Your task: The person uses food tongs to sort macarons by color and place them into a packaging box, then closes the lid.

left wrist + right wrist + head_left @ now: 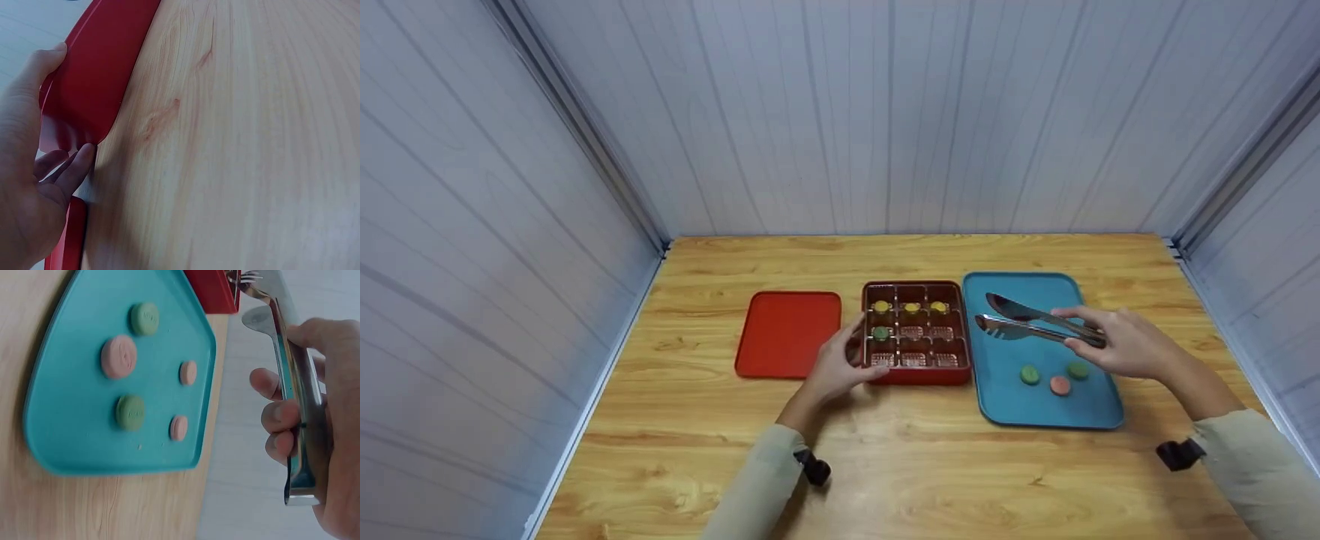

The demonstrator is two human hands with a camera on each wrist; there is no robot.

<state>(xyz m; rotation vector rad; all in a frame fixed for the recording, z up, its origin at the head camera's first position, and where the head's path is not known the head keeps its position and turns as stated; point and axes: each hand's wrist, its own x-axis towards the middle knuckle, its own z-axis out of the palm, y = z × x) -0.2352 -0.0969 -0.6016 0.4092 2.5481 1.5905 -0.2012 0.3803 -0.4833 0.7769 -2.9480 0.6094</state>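
My left hand (pixel 838 365) holds the near left corner of a dark red box (pixel 922 378), thumb along the front wall and fingers at the left side. A clear divided insert lines the box. Three yellow macarons (pixel 912 308) fill its back row, and a green macaron (pixel 880 333) sits at the left of the middle row. In my right hand (pixel 1129 343) are metal tongs (pixel 304 416), their ends apart with nothing between them. They hang over a blue tray (pixel 997 401). Green macarons (pixel 130 412) and pink macarons (pixel 118 356) lie on that tray.
A flat red lid (pixel 791 334) lies left of the box. The blue tray stands close against the box's right side. Pale panel walls (pixel 840 120) enclose the wooden table (pixel 922 465) at the back and both sides.
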